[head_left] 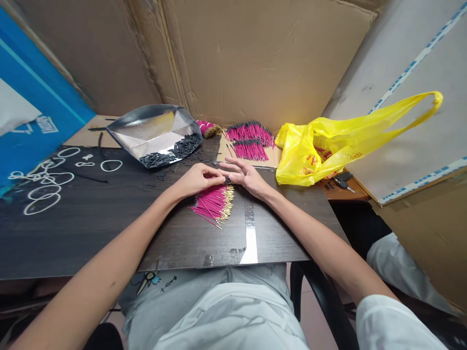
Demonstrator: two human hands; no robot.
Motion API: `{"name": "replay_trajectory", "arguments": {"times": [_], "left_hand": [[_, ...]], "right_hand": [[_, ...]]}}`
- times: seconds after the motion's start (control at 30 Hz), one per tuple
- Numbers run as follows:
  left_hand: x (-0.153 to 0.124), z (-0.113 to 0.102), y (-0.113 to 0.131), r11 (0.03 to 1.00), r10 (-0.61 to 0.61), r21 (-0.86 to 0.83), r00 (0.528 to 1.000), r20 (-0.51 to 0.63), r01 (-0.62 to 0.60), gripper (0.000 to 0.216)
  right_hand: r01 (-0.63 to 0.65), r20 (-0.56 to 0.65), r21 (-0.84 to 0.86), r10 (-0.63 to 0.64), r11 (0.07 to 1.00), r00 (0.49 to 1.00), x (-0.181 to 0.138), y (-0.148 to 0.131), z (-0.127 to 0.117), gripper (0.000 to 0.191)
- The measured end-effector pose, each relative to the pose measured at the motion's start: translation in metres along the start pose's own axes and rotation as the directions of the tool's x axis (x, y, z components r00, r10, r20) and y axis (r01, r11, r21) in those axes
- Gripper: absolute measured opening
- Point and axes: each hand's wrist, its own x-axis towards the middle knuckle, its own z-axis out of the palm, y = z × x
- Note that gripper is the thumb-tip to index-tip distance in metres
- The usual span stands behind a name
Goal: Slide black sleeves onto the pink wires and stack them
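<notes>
A loose pile of thin pink sticks with gold tips lies on the dark wooden table in front of me. My left hand rests at the pile's far end with its fingers curled in a pinch on something small and dark that I cannot make out. My right hand meets it fingertip to fingertip, its fingers stretched out and spread above the sticks. Small black tubes are heaped in a shiny metal tray behind my left hand.
More pink sticks with dark ends lie at the back near a cardboard wall. A yellow plastic bag sits at the right, keys beside it. White rubber bands lie at the left. A tape strip crosses the table.
</notes>
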Motion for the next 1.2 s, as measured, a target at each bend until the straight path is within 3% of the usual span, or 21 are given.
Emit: {"name": "replay_trajectory", "arguments": {"times": [0.2,0.33,0.7,0.93,1.2], "left_hand": [[0.001,-0.002,0.000,1.000,0.007,0.007,0.999,-0.036,-0.006,0.040],[0.002,-0.003,-0.002,0.999,0.041,-0.018,0.998,-0.054,-0.042,0.038],[0.000,-0.004,0.007,0.996,-0.006,-0.091,0.999,-0.053,0.001,0.038],[0.001,-0.004,0.008,0.994,-0.037,-0.104,0.996,-0.082,0.028,0.036],[-0.001,-0.006,0.011,0.995,0.025,-0.102,1.000,0.012,-0.024,0.040]], "right_hand": [[-0.042,-0.106,0.002,0.042,0.999,0.993,0.001,-0.002,-0.002,0.048],[-0.063,-0.094,0.046,0.067,0.997,0.993,0.001,-0.004,0.000,0.032],[-0.083,0.031,-0.011,0.083,0.996,0.996,0.000,-0.004,-0.003,0.038],[-0.095,0.014,0.048,0.094,0.994,0.995,-0.002,-0.010,0.000,0.037],[-0.118,0.004,0.067,0.118,0.991,0.993,0.000,-0.007,0.000,0.042]]}}
